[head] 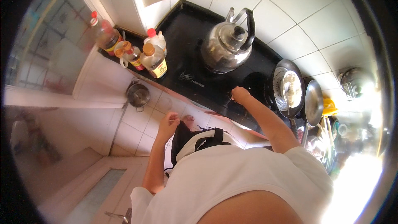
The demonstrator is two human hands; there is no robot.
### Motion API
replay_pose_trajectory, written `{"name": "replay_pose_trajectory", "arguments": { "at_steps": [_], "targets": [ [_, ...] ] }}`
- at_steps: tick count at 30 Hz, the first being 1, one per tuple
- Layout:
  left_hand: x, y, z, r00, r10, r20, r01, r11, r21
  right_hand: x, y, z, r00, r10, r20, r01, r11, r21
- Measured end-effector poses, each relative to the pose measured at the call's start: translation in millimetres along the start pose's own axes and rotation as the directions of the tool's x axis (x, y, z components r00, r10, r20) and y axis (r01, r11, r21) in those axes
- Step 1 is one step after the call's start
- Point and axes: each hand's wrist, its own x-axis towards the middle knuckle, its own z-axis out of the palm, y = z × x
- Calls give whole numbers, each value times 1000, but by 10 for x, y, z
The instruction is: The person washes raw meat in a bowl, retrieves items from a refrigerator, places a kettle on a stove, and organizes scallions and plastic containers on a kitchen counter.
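My right hand (240, 95) reaches over the black glass gas stove (196, 68), its fingers closed around a small control knob (231, 95) that they mostly hide. A stainless-steel kettle (226, 49) with a black handle stands on the burner just beyond this hand. To the hand's right, a dark wok (290, 60) holds a perforated steamer plate (279, 84) with an oval dish of pale food (293, 90) on it. Lower in view, my left hand (168, 125) hangs beside my dark shorts, fingers loosely curled with nothing visible in them.
Several sauce and oil bottles (154, 60) crowd the counter's left end. A metal pot (138, 95) sits low by the left wall, above the tiled floor (146, 124). A shallow pan (314, 102) leans right of the wok, near a yellow plastic basket (329, 107). White wall tiles (286, 9) rise behind.
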Motion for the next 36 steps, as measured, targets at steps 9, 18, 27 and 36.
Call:
{"name": "replay_pose_trajectory", "arguments": {
  "at_steps": [9, 18, 27, 36],
  "targets": [
    [-82, -11, -3, 999, -29, -21, 29, 1000, 10, 42, 16, 51, 1000, -18, 13, 19, 998, -57],
    [-113, -50, 3, 998, -55, -10, 55, 998, 9, 78, 37, 110, 1000, 15, 21, -13, 998, -69],
    [-125, 19, 24, 996, -89, 6, 89, 996, 3, 87, 67, 163, 999, -12, -44, 11, 999, -41],
    [-87, 4, 30, 993, -101, 54, 99, 994, 37, 88, 36, 87, 1000, 21, 14, -21, 999, -32]
  ]
}}
